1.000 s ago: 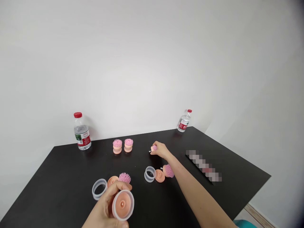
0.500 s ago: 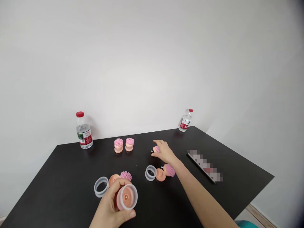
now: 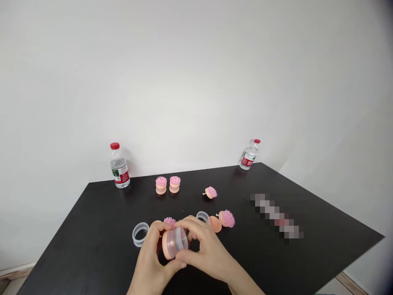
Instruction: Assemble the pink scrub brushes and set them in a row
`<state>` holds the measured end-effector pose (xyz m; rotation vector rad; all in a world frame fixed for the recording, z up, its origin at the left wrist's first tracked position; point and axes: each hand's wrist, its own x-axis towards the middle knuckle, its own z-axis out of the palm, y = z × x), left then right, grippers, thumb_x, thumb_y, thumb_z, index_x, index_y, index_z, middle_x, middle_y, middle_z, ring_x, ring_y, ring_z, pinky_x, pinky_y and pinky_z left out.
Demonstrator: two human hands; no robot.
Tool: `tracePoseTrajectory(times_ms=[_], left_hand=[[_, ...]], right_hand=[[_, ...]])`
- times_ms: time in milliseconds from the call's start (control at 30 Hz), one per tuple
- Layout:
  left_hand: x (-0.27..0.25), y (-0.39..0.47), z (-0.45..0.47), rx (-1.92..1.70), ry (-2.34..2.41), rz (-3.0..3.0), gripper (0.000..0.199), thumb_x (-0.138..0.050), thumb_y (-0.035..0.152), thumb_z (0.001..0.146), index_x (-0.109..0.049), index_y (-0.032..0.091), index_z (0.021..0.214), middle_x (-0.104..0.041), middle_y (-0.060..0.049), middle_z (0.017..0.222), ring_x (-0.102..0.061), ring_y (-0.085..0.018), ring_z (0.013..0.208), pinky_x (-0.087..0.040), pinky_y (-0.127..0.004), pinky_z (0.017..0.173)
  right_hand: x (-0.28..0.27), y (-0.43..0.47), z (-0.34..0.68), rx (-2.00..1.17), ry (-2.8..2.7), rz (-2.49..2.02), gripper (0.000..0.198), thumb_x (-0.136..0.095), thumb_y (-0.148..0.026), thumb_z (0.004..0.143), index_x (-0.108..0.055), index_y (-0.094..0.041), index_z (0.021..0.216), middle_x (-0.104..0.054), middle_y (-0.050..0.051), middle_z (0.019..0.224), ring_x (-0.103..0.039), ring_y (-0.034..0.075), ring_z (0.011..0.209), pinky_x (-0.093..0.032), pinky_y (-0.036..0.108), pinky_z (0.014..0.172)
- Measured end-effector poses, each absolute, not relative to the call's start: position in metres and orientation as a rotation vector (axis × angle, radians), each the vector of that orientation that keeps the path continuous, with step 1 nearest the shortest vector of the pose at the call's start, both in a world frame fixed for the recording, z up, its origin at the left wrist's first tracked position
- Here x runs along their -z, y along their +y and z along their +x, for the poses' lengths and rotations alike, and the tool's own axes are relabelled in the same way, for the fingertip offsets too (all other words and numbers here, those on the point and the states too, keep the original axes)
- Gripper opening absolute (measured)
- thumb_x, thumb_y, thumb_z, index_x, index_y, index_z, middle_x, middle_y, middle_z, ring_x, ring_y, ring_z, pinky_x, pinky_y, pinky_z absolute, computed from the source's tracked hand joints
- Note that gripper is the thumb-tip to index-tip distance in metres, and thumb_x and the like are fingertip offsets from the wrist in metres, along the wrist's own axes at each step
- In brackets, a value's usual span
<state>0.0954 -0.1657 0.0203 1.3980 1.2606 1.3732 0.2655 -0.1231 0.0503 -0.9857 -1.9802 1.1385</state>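
Note:
My left hand is wrapped round a small translucent dish-brush body with a peach end, tilted on its side above the table. My right hand grips the clear rim of the same body, thumb below and fingers on top. Partly behind the hands lie a clear ring, a peach disc and a pink-bristled brush head. Beyond my right hand are another clear ring, a peach disc and a brush head. One more brush head lies on its side farther back.
Two whole brushes, one on the left and one on the right, stand bristles up at the back of the black table. Water bottles stand back left and back right. A pixelated item lies at right.
My right hand has let go of the far brush head, leaving it on the table, and come back to grip the brush body. My left hand has turned that body sideways.

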Motion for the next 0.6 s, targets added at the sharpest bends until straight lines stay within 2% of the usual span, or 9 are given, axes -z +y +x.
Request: tracePoseTrajectory(times_ms=[100,200,233,300,367,433,500,600], left_hand=[[-0.021,-0.162,0.089,-1.306,1.15,1.408,0.041,-0.088,0.032,0.064,-0.065,0.026,0.097,-0.065,-0.006,0.109,-0.066,-0.031,0.101,-0.053,-0.04,0.087],[-0.016,-0.163,0.09,-1.239,1.249,1.518,0.033,-0.089,0.027,0.062,-0.063,0.024,0.083,-0.067,-0.005,0.095,-0.065,-0.027,0.087,-0.053,-0.036,0.078],[-0.014,-0.165,0.092,-1.221,1.266,1.516,0.034,-0.089,0.026,0.062,-0.063,0.024,0.084,-0.067,-0.004,0.092,-0.065,-0.026,0.084,-0.053,-0.035,0.075],[-0.009,-0.167,0.098,-1.237,1.217,1.407,0.042,-0.086,0.03,0.066,-0.064,0.026,0.102,-0.069,-0.005,0.098,-0.066,-0.027,0.089,-0.055,-0.036,0.076],[-0.006,-0.169,0.102,-1.295,1.099,1.213,0.055,-0.081,0.038,0.073,-0.06,0.029,0.123,-0.065,-0.009,0.121,-0.065,-0.029,0.107,-0.055,-0.039,0.088],[-0.006,-0.169,0.103,-1.322,0.983,1.046,0.056,-0.079,0.045,0.076,-0.06,0.03,0.126,-0.058,-0.009,0.135,-0.06,-0.031,0.12,-0.052,-0.039,0.097],[-0.007,-0.169,0.102,-1.328,0.903,0.928,0.049,-0.078,0.048,0.077,-0.062,0.029,0.119,-0.059,-0.007,0.129,-0.061,-0.029,0.116,-0.049,-0.039,0.098],[-0.01,-0.167,0.101,-1.353,0.857,0.871,0.045,-0.079,0.052,0.076,-0.062,0.027,0.109,-0.06,-0.003,0.102,-0.062,-0.021,0.094,-0.049,-0.033,0.086]], right_hand=[[-0.042,-0.116,0.27,-1.171,-1.905,-0.906,0.047,-0.086,-0.016,0.065,-0.074,-0.028,0.109,-0.062,0.0,0.095,-0.057,0.016,0.076,-0.047,0.029,0.069],[-0.028,-0.114,0.271,-1.216,-1.845,-0.831,0.049,-0.093,-0.038,0.062,-0.075,-0.026,0.106,-0.062,0.0,0.091,-0.056,0.016,0.075,-0.047,0.03,0.069],[-0.024,-0.114,0.27,-1.247,-1.808,-0.802,0.053,-0.093,-0.047,0.061,-0.075,-0.025,0.105,-0.063,0.001,0.09,-0.058,0.017,0.076,-0.048,0.031,0.069],[-0.016,-0.114,0.27,-1.317,-1.727,-0.722,0.064,-0.089,-0.062,0.059,-0.073,-0.025,0.108,-0.066,0.003,0.093,-0.061,0.019,0.079,-0.05,0.032,0.072],[-0.011,-0.113,0.271,-1.342,-1.661,-0.645,0.072,-0.084,-0.07,0.06,-0.07,-0.025,0.114,-0.067,0.005,0.098,-0.062,0.02,0.081,-0.052,0.033,0.073],[-0.008,-0.113,0.272,-1.265,-1.645,-0.623,0.076,-0.079,-0.075,0.06,-0.068,-0.025,0.116,-0.067,0.007,0.1,-0.062,0.021,0.081,-0.053,0.034,0.073],[-0.007,-0.114,0.273,-1.085,-1.683,-0.662,0.077,-0.075,-0.079,0.06,-0.068,-0.025,0.115,-0.066,0.008,0.1,-0.061,0.021,0.08,-0.054,0.036,0.072],[-0.007,-0.119,0.271,-0.753,-1.795,-0.706,0.077,-0.07,-0.082,0.063,-0.065,-0.025,0.115,-0.066,0.01,0.105,-0.06,0.025,0.086,-0.055,0.039,0.075]])
